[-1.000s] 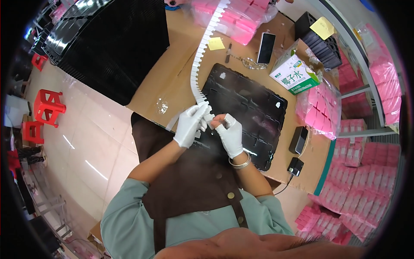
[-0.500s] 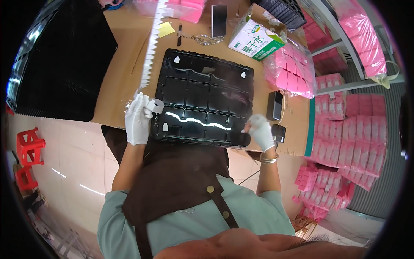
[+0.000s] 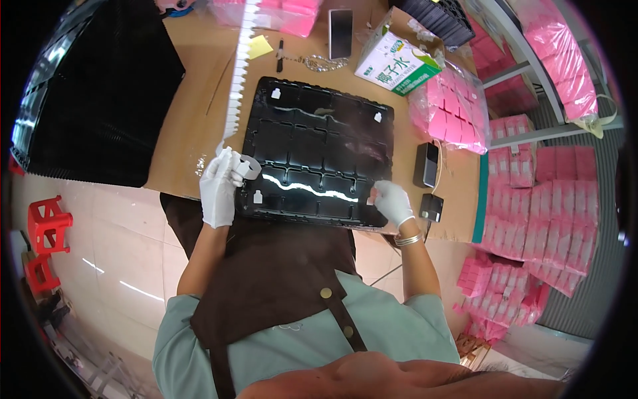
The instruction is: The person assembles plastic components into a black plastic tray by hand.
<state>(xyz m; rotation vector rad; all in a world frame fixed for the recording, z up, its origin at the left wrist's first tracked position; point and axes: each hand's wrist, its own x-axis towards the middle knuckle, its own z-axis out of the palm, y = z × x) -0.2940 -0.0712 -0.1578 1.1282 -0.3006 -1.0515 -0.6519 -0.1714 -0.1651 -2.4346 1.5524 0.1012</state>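
A black moulded tray (image 3: 312,133) with several compartments lies on the cardboard-covered table in front of me. Small white labels sit at its corners. My left hand (image 3: 218,187), in a white glove, holds the curled end of a long white label strip (image 3: 236,86) at the tray's near left edge. My right hand (image 3: 392,201), also gloved, presses a small white label onto the tray's near right corner. A bracelet is on my right wrist.
A tall stack of black trays (image 3: 93,100) stands at the left. Behind the tray lie a phone (image 3: 340,33), a pen, a chain, a yellow note and a green-and-white carton (image 3: 397,63). Pink packs (image 3: 452,113) fill the right side and shelves. Red stools (image 3: 46,226) stand on the floor.
My hands were together on the strip; now they are apart, the right one at the tray's near right corner. The view shifted to centre the tray.
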